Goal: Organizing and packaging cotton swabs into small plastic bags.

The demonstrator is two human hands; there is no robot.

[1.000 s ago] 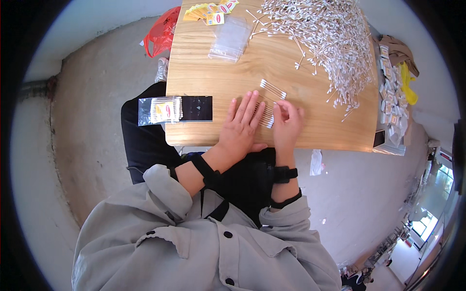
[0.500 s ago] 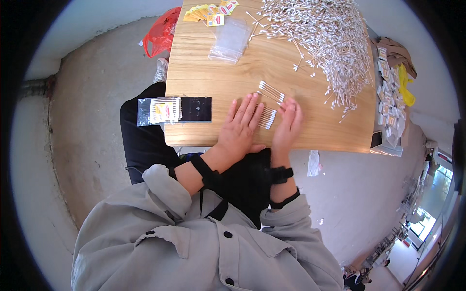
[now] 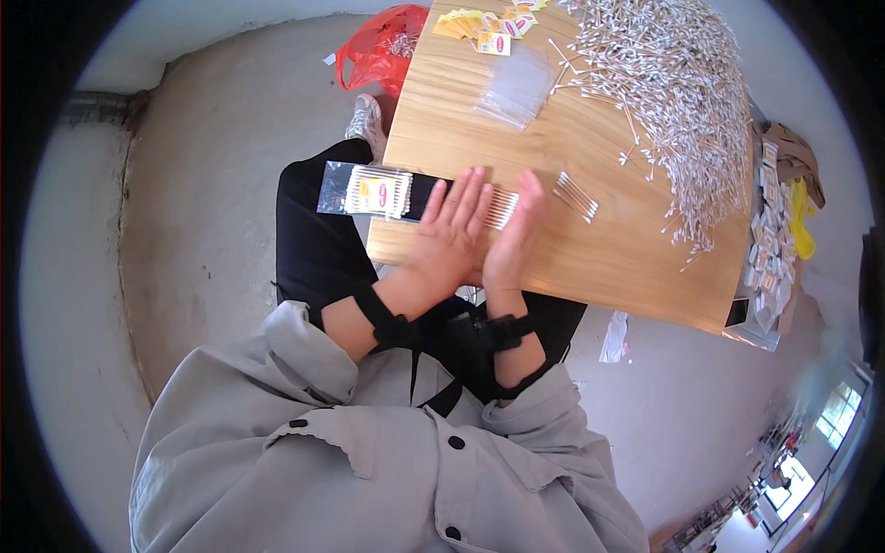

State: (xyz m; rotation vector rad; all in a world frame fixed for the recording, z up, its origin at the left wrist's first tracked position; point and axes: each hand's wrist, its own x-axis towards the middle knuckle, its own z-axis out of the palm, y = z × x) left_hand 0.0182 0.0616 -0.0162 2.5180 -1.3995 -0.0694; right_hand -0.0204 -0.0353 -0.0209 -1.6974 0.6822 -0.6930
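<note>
My left hand (image 3: 451,222) lies flat, fingers stretched, over a row of cotton swabs (image 3: 501,210) on the table. Its fingertips reach the right end of a flat black rectangle (image 3: 423,195). My right hand (image 3: 513,236) stands on edge at the right end of the row, its fingers straight and close together. White swab tips show between the two hands; the rest is covered. Farther right a small group of swabs (image 3: 577,197) lies apart. On the black rectangle rests a clear packet of swabs with a yellow and white card (image 3: 377,194), overhanging the table's left edge.
A large heap of loose swabs (image 3: 678,111) covers the far right. Clear zip bags (image 3: 518,86) and yellow cards (image 3: 495,43) lie at the far left. A red plastic bag (image 3: 376,55) is beside the table. Filled packets (image 3: 764,240) line the right side.
Both hands have moved left across the table with the row of swabs, up to the black rectangle. My right hand has left the small group, which stays behind. The view has shifted.
</note>
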